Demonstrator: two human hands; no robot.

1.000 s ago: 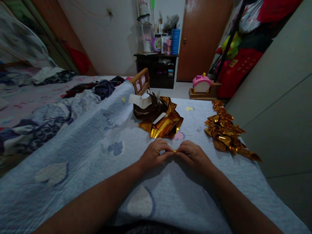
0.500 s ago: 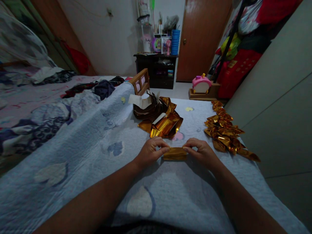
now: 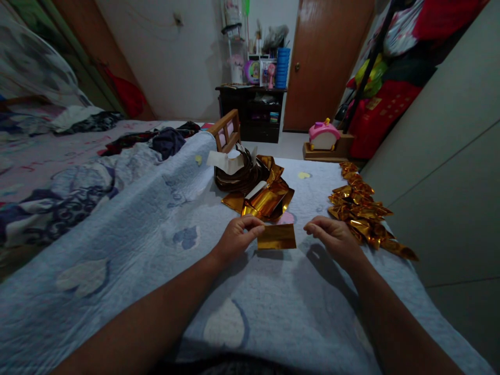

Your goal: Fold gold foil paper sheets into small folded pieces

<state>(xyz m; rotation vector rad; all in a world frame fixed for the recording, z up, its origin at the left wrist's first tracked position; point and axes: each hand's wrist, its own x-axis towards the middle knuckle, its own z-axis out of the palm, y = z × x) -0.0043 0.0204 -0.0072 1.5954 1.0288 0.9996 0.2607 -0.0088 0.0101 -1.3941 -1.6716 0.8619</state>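
My left hand [image 3: 237, 237] pinches the left edge of a small folded gold foil sheet [image 3: 276, 237] and holds it just above the pale blue quilt [image 3: 156, 250]. A short way to the right, my right hand [image 3: 334, 237] hovers with curled fingers, apart from the sheet and holding nothing I can see. Beyond the hands lies a loose stack of gold foil sheets [image 3: 265, 200] beside a dark brown roll of foil strip [image 3: 236, 177]. Several folded gold foil pieces [image 3: 361, 211] are piled along the quilt's right side.
A small wooden rack [image 3: 226, 130] stands behind the roll. Crumpled clothes and bedding [image 3: 78, 156] cover the bed to the left. A grey wall [image 3: 449, 156] runs close on the right. A dark cabinet [image 3: 252, 109], a door and a pink toy [image 3: 323, 134] stand at the far end.
Both hands were pinched together on the small gold piece; they drew apart, unfolding it. My right hand has now let go and moved right, while the left lifts the sheet.
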